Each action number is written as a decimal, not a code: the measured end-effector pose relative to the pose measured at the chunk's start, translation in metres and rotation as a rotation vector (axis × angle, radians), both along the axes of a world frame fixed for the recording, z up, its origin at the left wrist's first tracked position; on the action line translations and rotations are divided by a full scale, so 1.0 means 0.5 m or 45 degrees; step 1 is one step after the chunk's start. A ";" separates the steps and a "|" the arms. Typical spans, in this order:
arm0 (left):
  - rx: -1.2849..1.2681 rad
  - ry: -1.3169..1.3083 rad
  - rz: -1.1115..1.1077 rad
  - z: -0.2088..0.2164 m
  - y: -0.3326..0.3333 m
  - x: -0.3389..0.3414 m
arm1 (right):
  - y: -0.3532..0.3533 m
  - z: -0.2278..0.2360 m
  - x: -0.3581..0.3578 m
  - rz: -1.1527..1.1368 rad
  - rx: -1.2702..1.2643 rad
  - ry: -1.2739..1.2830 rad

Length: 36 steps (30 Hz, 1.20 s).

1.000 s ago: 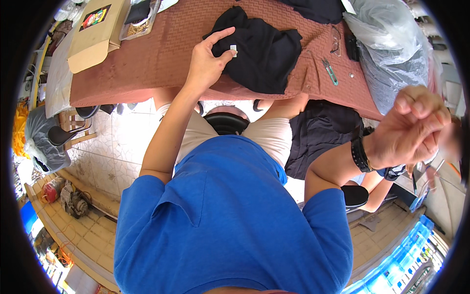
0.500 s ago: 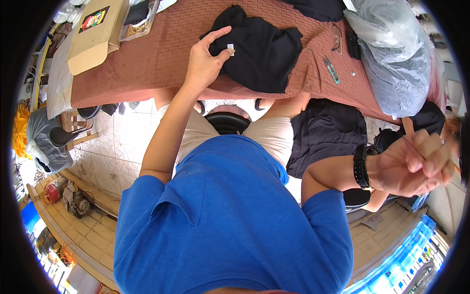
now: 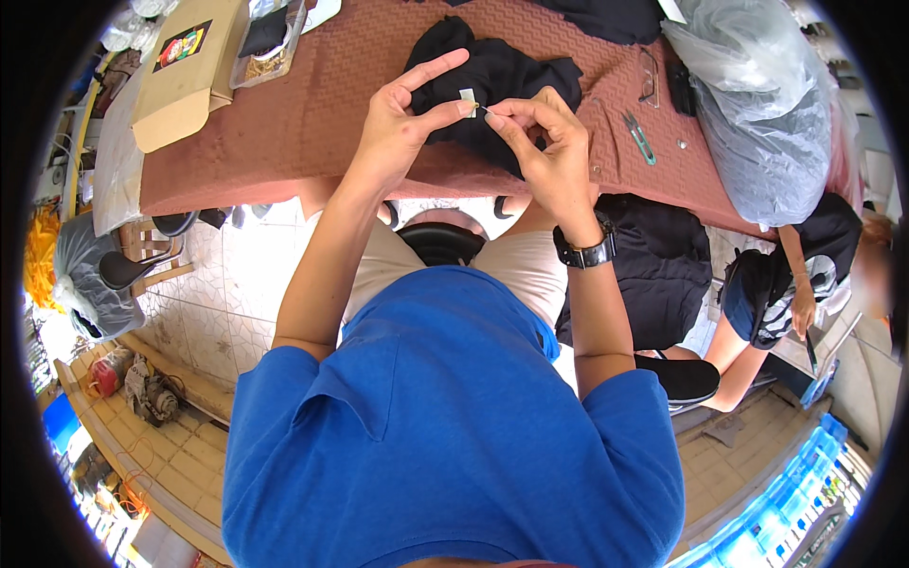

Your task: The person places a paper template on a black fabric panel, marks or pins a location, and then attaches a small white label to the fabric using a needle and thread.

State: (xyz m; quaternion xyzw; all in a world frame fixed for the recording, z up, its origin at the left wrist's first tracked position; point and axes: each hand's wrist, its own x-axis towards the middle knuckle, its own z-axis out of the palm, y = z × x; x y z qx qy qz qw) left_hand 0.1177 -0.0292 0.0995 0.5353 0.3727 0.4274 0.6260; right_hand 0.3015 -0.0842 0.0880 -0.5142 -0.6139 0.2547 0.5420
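A crumpled black garment [image 3: 492,66] lies on the table's near side, with a small white label [image 3: 468,96] on it. My left hand [image 3: 401,118] pinches the cloth at that label between thumb and bent fingers, its index finger stretched out ahead. From the right, my right hand [image 3: 549,142] has come close to the label. Its thumb and index finger are pressed together on a thin, shiny needle [image 3: 486,110], only partly visible. Any thread is too fine to make out.
Thread snips [image 3: 639,138] and glasses [image 3: 650,78] lie right of the garment on the brown tablecloth [image 3: 284,133]. A big grey plastic bag [image 3: 757,114] stands at the right. An open cardboard box [image 3: 185,76] and a plastic tub [image 3: 269,43] occupy the left. Another person [image 3: 791,275] sits at the right.
My right hand has swung from far out at the right back to the garment, beside my left hand. My left hand has shifted slightly right, still pinching the cloth at the label.
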 end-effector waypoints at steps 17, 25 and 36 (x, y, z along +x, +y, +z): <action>-0.017 -0.050 -0.012 -0.010 0.008 -0.004 | 0.006 0.006 0.000 0.020 0.033 -0.065; -0.017 0.016 -0.003 0.004 0.005 -0.002 | 0.009 0.004 0.001 0.023 0.014 -0.055; 0.052 0.080 -0.031 -0.001 0.005 -0.001 | 0.018 -0.006 0.008 0.015 0.008 -0.044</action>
